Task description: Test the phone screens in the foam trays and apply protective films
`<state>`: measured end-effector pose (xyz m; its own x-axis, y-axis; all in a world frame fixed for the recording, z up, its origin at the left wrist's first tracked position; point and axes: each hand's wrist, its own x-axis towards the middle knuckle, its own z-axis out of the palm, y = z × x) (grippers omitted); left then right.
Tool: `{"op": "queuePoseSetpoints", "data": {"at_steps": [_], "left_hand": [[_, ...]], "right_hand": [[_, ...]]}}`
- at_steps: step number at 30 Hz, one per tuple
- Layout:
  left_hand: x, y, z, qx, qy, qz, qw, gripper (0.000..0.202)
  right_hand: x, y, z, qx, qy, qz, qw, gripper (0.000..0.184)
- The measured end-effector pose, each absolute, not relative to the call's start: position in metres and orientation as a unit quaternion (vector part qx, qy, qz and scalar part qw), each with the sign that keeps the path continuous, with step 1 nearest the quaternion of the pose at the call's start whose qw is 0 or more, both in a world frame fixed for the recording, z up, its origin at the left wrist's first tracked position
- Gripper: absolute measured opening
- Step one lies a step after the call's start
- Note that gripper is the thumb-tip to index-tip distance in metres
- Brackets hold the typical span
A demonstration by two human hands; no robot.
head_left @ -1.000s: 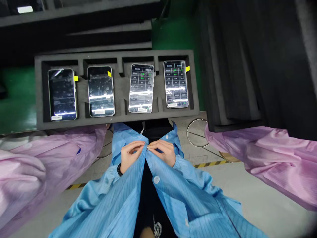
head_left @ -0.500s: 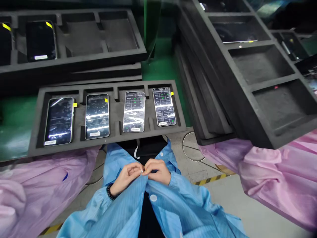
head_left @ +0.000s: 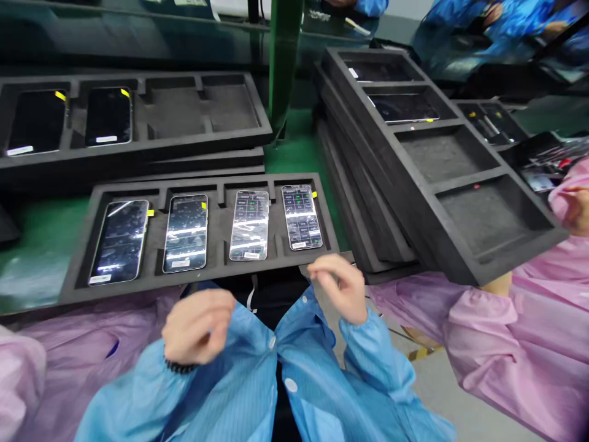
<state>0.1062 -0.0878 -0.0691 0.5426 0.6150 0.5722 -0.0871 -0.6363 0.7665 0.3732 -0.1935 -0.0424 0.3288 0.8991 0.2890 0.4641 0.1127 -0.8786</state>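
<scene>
My left hand (head_left: 199, 325), slightly blurred, hovers over the left front of my blue jacket (head_left: 230, 380). Its fingers are loosely bent, the thumb stands off, and nothing shows in it. Near the front right corner of a black foam tray (head_left: 216, 245), my right hand (head_left: 339, 287) is raised with curled, parted fingers, also holding nothing visible. That tray carries several phones. The left phone (head_left: 120, 240) and its neighbour (head_left: 186, 233) have dark screens; the third phone (head_left: 250, 225) and right phone (head_left: 302, 217) show lit grids. A white button (head_left: 272, 342) sits where my jacket fronts meet.
Behind, a stacked foam tray (head_left: 179, 138) holds two dark phones at its left. To the right stands a taller tray stack (head_left: 414, 184), with phones in its far slots. A green post (head_left: 281, 67) rises between. People in pink sleeves (head_left: 483, 344) sit at both sides.
My hands were together at the jacket's front edges; they have let go and moved apart, left hand leftward, right hand up toward the tray. The jacket fronts now meet. The view has tilted up.
</scene>
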Motion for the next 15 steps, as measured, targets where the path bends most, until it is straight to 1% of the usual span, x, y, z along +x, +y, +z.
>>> {"op": "queuePoseSetpoints", "data": {"at_steps": [2,3,4,5,7,9,15], "left_hand": [[0.132,-0.055,-0.054,0.784,0.244,0.513,0.250,0.025],[0.146,-0.041,-0.050,0.793,0.283,0.499,0.206,0.032],[0.159,-0.029,-0.047,0.818,0.306,0.455,0.172,0.037],[0.170,-0.020,-0.047,0.844,0.331,0.396,0.146,0.042],[0.185,-0.009,-0.051,0.882,0.354,0.281,0.131,0.049],[0.190,-0.007,-0.056,0.900,0.356,0.215,0.129,0.053],[0.185,-0.010,-0.057,0.916,0.336,0.181,0.127,0.053]], "right_hand": [[0.393,-0.166,-0.037,-0.677,-0.509,0.055,0.529,0.024],[0.400,-0.153,-0.039,-0.698,-0.501,-0.004,0.512,0.028],[0.405,-0.142,-0.043,-0.717,-0.495,-0.041,0.489,0.032],[0.409,-0.133,-0.049,-0.733,-0.492,-0.057,0.466,0.037],[0.411,-0.123,-0.062,-0.755,-0.496,-0.057,0.425,0.044],[0.410,-0.122,-0.070,-0.763,-0.504,-0.052,0.402,0.049],[0.407,-0.129,-0.073,-0.767,-0.510,-0.055,0.387,0.049]]}}
